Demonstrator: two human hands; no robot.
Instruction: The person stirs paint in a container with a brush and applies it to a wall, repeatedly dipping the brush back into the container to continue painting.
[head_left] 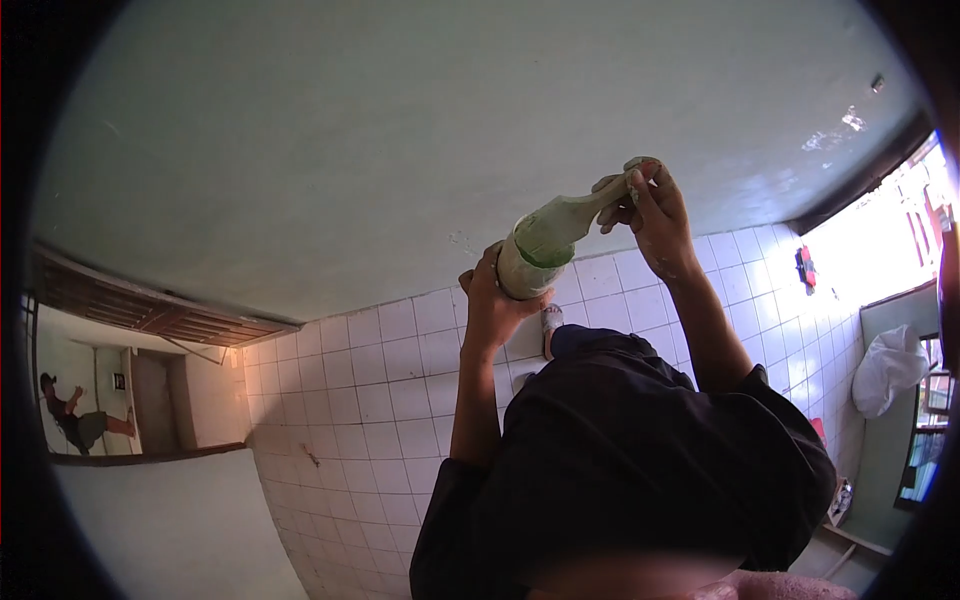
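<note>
Fingers of the left hand (492, 300) wrap the base of the green-smeared bottle (545, 245), held up above the tiled floor (370, 400); right hand (650, 215) fingers pinch its neck. I judge the slick coating could let it slip and drop.

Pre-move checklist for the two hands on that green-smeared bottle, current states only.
1. Left hand wrapped around the body of the pale bottle smeared with green: ok.
2. Right hand pinched at the bottle's narrow neck end: ok.
3. Bottle off the white tiled surface, carried by both hands: ok.
4. Cap on or off: cannot tell, fingers cover the tip.
5. Liquid level inside: cannot tell, coating hides it.
6. Other person at far left, well apart from the hands: ok.
</note>
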